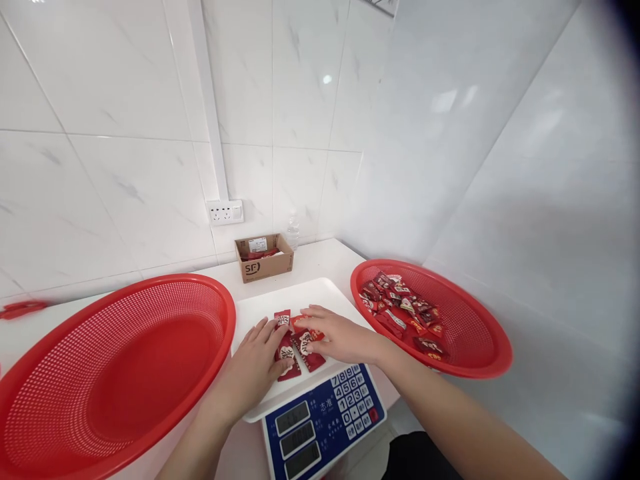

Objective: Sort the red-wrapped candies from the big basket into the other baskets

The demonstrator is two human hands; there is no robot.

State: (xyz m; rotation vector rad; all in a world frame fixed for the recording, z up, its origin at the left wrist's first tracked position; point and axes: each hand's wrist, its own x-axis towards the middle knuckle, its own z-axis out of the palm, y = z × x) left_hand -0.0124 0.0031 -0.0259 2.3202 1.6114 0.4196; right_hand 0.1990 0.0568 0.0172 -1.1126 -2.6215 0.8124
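Note:
Several small red snack packets [313, 359] lie together on the white pan [320, 290] of a blue digital scale [327, 423]. My left hand [257, 357] rests against the left side of the packets, fingers stretched out and thumb apart. From the right, my right hand [335, 333] reaches over the same packets, its fingers also extended and touching them. Neither hand is closed around a packet. Parts of the packets are hidden under my fingers. The scale's displays face me, but their figures are too dim to read.
A bare red plastic basket [220, 300] stands at the left. On the right, another red basket [480, 333] holds many packets [400, 307]. Behind the scale are a cardboard box [267, 269] with red packets inside and a clear bottle [293, 230], near tiled walls.

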